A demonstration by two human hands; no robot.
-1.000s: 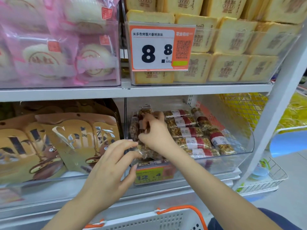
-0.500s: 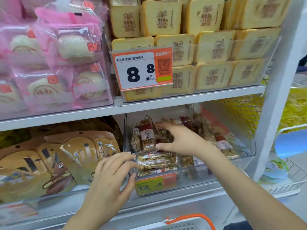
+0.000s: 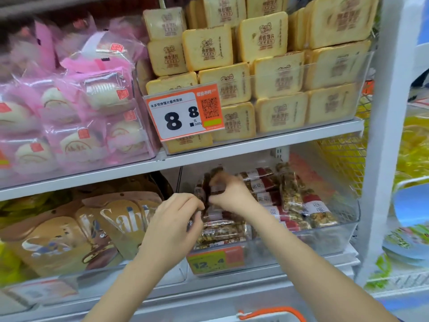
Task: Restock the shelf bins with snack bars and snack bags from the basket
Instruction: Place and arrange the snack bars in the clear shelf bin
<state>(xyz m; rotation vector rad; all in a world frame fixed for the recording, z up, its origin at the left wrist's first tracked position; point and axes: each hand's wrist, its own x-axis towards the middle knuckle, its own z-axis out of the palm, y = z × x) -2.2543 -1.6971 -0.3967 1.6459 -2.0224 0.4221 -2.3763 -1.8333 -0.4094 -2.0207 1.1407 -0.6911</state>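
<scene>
A clear shelf bin [image 3: 334,233] on the lower shelf holds several nut snack bars [image 3: 290,194] in clear wrappers with red labels. My right hand [image 3: 232,194] is inside the bin at its left, fingers closed on upright snack bars [image 3: 212,180]. My left hand [image 3: 171,224] reaches over the bin's front left corner, its fingertips pinching the bars lying at the front [image 3: 222,231]. The orange handle of the basket [image 3: 274,313] shows at the bottom edge.
Brown snack bags [image 3: 69,233] fill the bin to the left. Above, pink wrapped buns [image 3: 76,126] and yellow toast packs [image 3: 278,77] sit behind an 8.8 price tag [image 3: 185,115]. A white shelf post [image 3: 383,135] stands at the right.
My view has tilted further up the shelves. My left hand rose from the bin's front wall to the bars. My right hand shifted left and closed on the upright bars.
</scene>
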